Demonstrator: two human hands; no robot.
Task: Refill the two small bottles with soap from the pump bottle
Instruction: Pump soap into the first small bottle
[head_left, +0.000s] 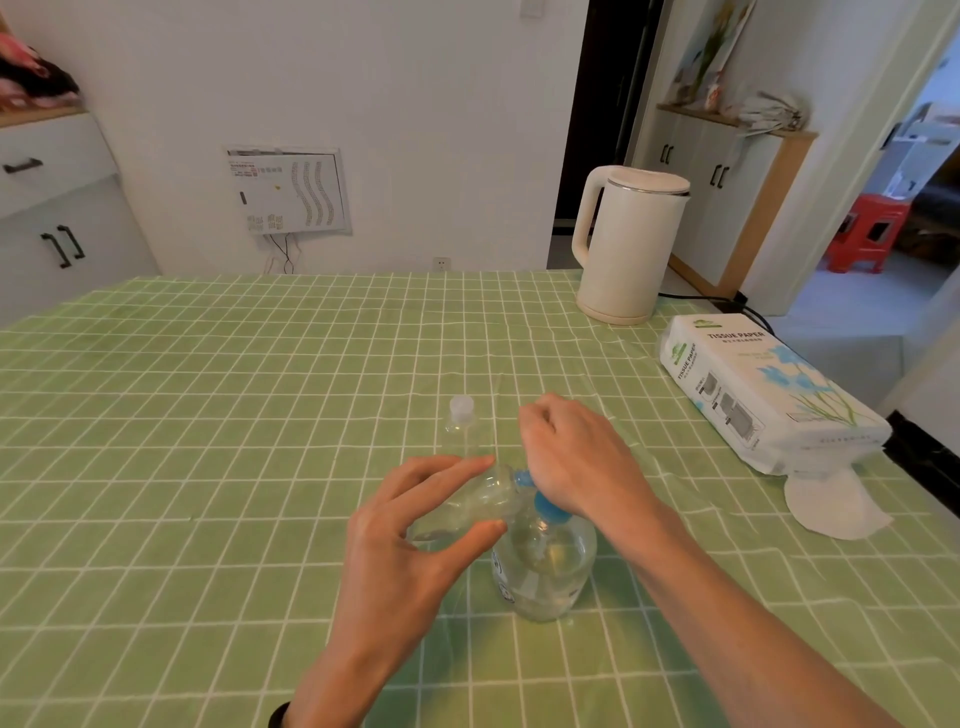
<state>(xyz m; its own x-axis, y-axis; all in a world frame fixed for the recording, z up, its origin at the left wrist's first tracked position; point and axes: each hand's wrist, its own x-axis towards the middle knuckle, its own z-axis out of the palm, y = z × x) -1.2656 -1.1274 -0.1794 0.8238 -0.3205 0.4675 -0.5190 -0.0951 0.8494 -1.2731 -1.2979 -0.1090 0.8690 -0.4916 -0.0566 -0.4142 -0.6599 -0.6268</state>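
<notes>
A clear pump bottle (545, 571) with a blue pump head (548, 506) stands on the green checked tablecloth near me. My right hand (576, 457) rests on top of the pump head, fingers curled over it. My left hand (410, 535) holds a small clear bottle (478, 501) tilted on its side, its open mouth against the blue spout. A second small clear bottle (461, 421) with a white cap stands upright just behind, untouched.
A white electric kettle (626, 244) stands at the back right with its black cord trailing off the table. A pack of tissue paper (763, 395) lies to the right, a loose white tissue (826, 504) beside it. The table's right edge is near the pack.
</notes>
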